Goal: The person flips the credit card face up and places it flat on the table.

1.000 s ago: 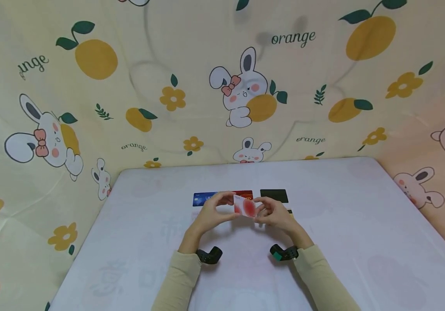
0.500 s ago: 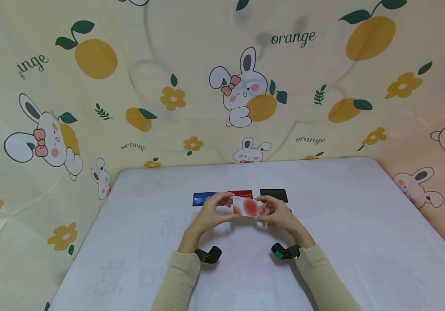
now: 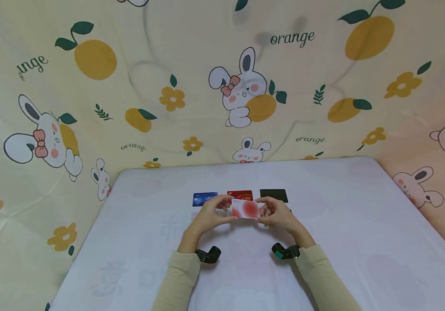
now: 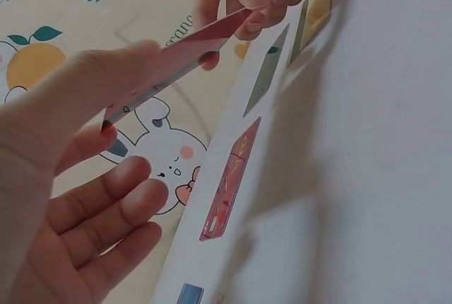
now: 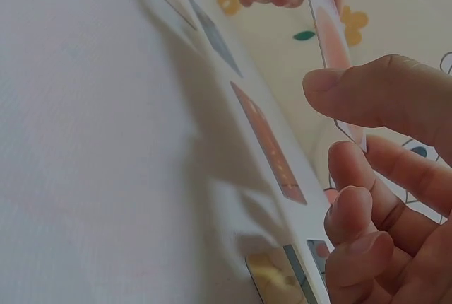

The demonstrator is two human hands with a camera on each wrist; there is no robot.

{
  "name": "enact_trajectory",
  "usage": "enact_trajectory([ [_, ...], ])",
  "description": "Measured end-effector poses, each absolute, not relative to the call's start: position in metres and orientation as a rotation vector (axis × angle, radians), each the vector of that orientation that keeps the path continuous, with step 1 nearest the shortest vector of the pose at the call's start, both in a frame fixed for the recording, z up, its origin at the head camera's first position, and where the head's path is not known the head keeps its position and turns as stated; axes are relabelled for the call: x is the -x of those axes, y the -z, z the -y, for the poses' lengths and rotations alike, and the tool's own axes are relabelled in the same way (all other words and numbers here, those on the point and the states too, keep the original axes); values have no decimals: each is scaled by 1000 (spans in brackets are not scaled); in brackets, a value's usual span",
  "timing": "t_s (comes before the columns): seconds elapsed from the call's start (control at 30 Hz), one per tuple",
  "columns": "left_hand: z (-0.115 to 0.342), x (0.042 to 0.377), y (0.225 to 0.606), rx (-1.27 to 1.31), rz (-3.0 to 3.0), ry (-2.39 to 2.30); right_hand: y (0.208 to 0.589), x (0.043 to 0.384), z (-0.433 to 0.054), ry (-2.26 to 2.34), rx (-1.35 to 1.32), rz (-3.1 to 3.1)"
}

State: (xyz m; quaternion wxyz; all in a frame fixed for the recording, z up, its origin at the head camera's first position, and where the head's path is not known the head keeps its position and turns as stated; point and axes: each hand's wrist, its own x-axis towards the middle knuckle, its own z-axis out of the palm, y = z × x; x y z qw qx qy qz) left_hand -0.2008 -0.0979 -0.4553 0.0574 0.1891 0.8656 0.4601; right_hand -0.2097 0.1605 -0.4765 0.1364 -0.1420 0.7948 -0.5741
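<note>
Where left hand point(image 3: 211, 212) and right hand point(image 3: 278, 214) face each other over white table point(image 3: 238, 276), each pinches one end of pink-and-white card point(image 3: 250, 209), thumb and finger, card raised between them. Tabletop pale, faint grey markings left of left forearm, soft shadows near hands. Just beyond left hand, blue card point(image 3: 203, 199); beyond held card, red card point(image 3: 240, 195); beyond right hand, dark card point(image 3: 274, 195); below right hand, yellow card point(image 5: 272, 276). Farther off, past table's back edge, cream cloth point(image 3: 304, 99) hangs creased, printed with rabbits, oranges, flowers.
</note>
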Motion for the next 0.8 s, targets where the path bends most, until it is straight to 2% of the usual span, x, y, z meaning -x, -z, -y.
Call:
enact_trajectory([
  [0.8, 104, 203, 462, -583, -2672, -1220, 480, 209, -157, 1647, 436, -2315],
])
